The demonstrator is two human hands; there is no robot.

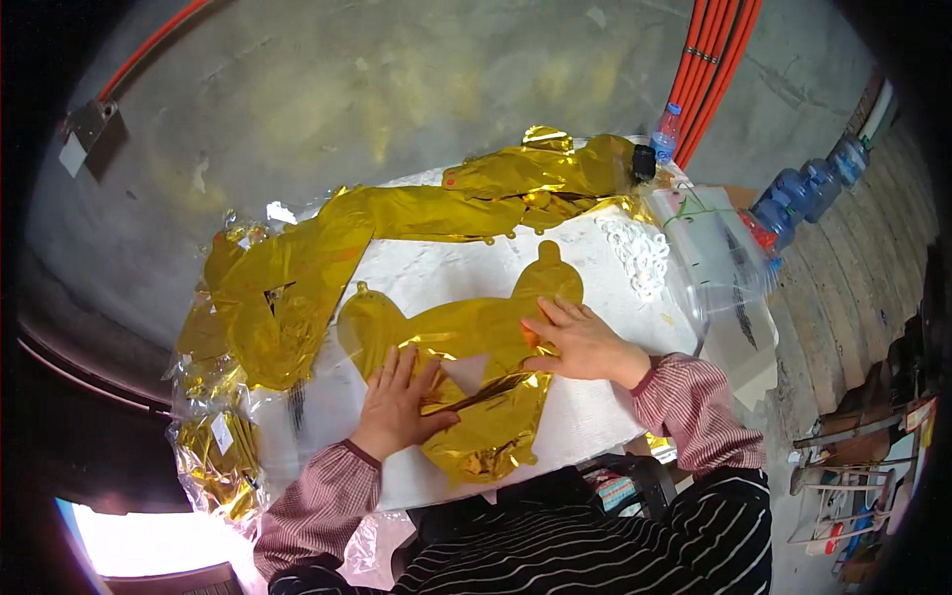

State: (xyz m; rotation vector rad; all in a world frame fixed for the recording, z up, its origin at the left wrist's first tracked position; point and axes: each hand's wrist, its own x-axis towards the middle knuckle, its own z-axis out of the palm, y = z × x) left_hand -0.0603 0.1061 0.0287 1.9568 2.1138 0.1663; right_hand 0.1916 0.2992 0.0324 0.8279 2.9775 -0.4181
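Observation:
A flat gold foil balloon with rounded ear-like lobes lies on the white-covered table before me. My left hand rests on its left side, fingers spread and pointing away from me. On its right side lies my right hand, palm down with the fingers stretched out. An orange patch shows beside the right fingers. A pale triangular patch sits on the foil between my hands. The foil creases below it, toward the near edge. Parts of the balloon under both palms are hidden.
More gold foil balloons are spread along the table's far and left sides. White rings are heaped at the right, near clear plastic bags. A water bottle stands at the far right corner. Wrapped gold packets lie at the near left.

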